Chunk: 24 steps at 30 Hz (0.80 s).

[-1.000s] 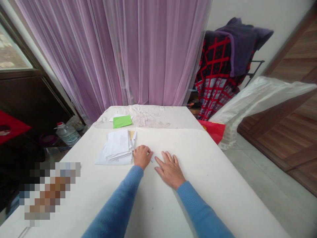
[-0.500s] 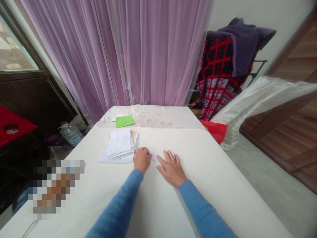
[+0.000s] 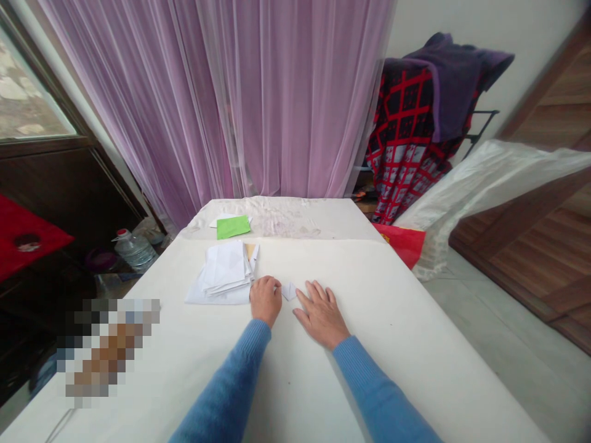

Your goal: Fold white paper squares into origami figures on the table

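Observation:
A small piece of folded white paper (image 3: 289, 291) lies on the white-covered table (image 3: 369, 369) between my hands, with a crease line down its middle. My left hand (image 3: 266, 299) is curled, its thumb and forefinger closed at the paper's left edge. Its fingertips are partly hidden. On the other side my right hand (image 3: 322, 312) rests flat with fingers spread, the forefinger touching the paper's right edge. Just left of my left hand sits a stack of white paper sheets (image 3: 225, 266).
Beyond the stack lies a green paper piece (image 3: 233, 227) over a white one. A blurred-out object (image 3: 111, 354) is at the table's left side. Purple curtains (image 3: 295, 98) hang behind, and a red bag (image 3: 406, 243) is by the right edge.
More of the small paper now shows between my hands, with its crease visible. My left hand has shifted and turned slightly; my right hand stays flat, nearly in the same place.

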Available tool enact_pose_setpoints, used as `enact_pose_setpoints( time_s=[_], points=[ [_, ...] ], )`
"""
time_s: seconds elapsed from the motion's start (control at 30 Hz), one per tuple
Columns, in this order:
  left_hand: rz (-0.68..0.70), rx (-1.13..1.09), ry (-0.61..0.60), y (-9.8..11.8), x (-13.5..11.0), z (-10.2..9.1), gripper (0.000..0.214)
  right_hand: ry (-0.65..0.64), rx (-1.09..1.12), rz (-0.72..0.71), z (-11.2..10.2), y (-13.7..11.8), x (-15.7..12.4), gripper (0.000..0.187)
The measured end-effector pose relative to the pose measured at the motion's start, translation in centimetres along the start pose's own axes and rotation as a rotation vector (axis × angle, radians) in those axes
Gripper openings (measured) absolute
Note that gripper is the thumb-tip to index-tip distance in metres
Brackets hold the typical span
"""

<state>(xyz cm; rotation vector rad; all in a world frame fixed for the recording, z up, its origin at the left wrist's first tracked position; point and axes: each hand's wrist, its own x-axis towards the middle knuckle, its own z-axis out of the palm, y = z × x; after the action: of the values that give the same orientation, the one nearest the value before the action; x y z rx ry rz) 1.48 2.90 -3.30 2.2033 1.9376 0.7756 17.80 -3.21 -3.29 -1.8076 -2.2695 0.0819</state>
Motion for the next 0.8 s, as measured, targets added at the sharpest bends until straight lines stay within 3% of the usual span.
enact_pose_setpoints(
  time_s=[0.33,0.53,0.7,0.8],
  points=[
    [0.085,-0.002,0.016,-0.2,-0.9,0.0,0.018,0.0,0.01,0.005,0.1,0.1,0.1,0.05],
    [0.022,-0.062,-0.018,0.3,-0.9,-0.2,0.018,0.016,0.045,0.01,0.0,0.1,-0.2,0.048],
    [-0.019,-0.265,-0.05,0.7,-1.0,-0.1,0.009,0.12,0.192,0.029,0.3,0.7,0.1,0.043],
    [-0.049,-0.521,-0.12,1.1,-0.9,0.1,0.011,0.239,0.471,0.11,0.6,1.2,1.0,0.042]
  ],
)
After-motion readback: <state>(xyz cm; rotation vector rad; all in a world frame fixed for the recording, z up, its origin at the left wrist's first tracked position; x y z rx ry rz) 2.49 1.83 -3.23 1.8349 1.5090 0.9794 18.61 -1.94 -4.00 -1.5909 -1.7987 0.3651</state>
